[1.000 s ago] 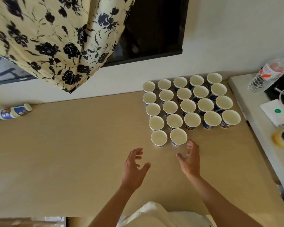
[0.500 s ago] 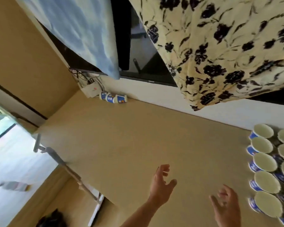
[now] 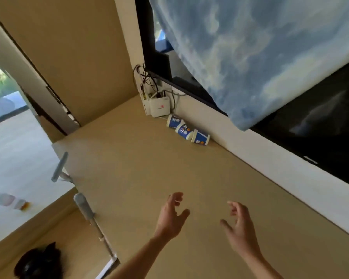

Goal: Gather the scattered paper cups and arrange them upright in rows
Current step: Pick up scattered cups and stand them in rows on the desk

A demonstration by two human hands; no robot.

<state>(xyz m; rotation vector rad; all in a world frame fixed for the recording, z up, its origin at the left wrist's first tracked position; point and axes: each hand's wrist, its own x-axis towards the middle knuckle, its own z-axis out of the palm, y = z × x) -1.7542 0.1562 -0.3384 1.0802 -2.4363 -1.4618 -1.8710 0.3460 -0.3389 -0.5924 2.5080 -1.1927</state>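
Three blue-and-white paper cups (image 3: 187, 130) lie nested on their sides at the tabletop's (image 3: 149, 178) far edge. The arranged rows have left view. My left hand (image 3: 172, 215) and right hand (image 3: 240, 228) hover, fingers spread, empty.

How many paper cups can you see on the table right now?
3, lying on their sides, nested in a short line against the wall by the white box: left cup, middle cup, right cup. More may sit out of frame.

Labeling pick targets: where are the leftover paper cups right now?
Head view, upper centre: the nested paper cups lie on their side on the tan counter against the wall, beside the white router box, beyond both empty hands.
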